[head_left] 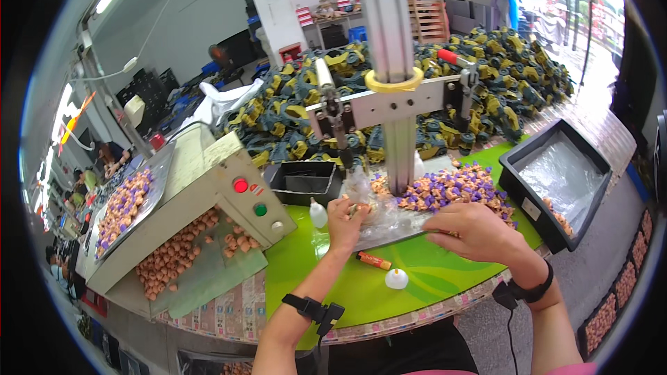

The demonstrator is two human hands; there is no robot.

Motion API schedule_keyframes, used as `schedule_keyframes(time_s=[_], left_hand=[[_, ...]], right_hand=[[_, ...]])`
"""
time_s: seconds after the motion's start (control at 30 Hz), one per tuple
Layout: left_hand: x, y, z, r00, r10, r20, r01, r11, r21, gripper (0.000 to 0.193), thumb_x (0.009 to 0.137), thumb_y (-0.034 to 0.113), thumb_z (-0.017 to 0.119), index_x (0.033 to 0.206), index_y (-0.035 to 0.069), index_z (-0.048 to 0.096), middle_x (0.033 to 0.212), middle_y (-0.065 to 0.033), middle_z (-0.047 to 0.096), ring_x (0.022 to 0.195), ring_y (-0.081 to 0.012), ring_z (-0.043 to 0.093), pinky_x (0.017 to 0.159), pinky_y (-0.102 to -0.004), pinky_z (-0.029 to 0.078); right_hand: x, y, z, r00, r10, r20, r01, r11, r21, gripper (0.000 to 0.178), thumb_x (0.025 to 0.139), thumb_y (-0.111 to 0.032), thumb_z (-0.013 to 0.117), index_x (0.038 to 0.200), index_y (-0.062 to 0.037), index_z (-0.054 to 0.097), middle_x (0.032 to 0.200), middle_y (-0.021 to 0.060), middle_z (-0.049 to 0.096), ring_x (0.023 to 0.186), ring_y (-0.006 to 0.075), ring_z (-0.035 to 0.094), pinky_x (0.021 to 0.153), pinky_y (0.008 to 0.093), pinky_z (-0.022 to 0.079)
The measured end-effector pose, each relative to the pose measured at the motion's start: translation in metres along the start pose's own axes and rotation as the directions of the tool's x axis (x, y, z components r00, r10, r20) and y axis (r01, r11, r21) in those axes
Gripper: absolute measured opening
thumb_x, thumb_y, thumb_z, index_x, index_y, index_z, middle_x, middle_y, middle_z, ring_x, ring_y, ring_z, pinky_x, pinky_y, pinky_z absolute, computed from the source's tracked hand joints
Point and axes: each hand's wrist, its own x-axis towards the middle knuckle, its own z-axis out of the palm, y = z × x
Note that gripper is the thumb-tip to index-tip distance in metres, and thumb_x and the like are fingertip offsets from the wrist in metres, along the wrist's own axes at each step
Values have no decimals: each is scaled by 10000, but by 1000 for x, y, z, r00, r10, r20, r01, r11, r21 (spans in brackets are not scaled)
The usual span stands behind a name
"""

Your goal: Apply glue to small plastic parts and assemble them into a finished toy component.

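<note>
Over the green mat, left fingers near clear plastic, right fingers curled, both grips unclear

Factory workshop, clamp fixture, control box (red and green buttons), heaped parts

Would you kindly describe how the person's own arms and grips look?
The left grip and right grip are ungloved hands. Each bare forearm wears a black strap with a small dark box and a dark cable. Pink fabric shows at the picture's lower edge.
</note>
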Motion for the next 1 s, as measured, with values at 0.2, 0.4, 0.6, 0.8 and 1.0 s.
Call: schedule_keyframes(time_s=[0.2,0.4,0.6,0.8,1.0], left_hand=[[2,3,-5,968,251,9,-236,895,379,213,755,181,743,862,15,662,983,-136,554,946,-278,535,828,-357,430],[-4,14,0,994,106,21,-107,958,268,194,784,141,741,839,-5,625,942,-83,556,858,-198,551,701,-298,434],[-2,2,1,991,133,-1,-130,968,213,206,778,155,751,833,2,623,878,-65,567,827,-184,543,673,-293,424],[3,-11,-7,994,108,26,-111,973,201,175,762,131,754,843,22,644,839,-49,573,822,-166,542,646,-285,433],[-1,-11,1,996,24,86,-31,997,72,264,829,94,698,1069,35,607,853,-15,565,769,-88,537,646,-236,457]], right_hand=[[71,-3,2,864,-223,-450,281,958,63,218,838,-127,670,1026,-19,648,933,145,647,869,330,616,757,404,502],[159,-15,-7,513,-419,-749,328,902,-280,375,841,-214,666,1147,-10,588,1042,144,645,984,334,587,883,415,439],[205,-35,-14,878,13,-479,69,986,153,663,761,-281,701,1289,32,449,929,231,630,912,368,599,833,438,459],[203,-67,-16,601,-56,-797,459,840,288,637,733,-87,703,1306,-43,429,938,195,619,880,323,611,805,405,475],[143,-92,-10,508,-506,-697,751,656,70,189,736,-61,675,922,-71,641,830,62,625,856,230,597,793,356,424]])
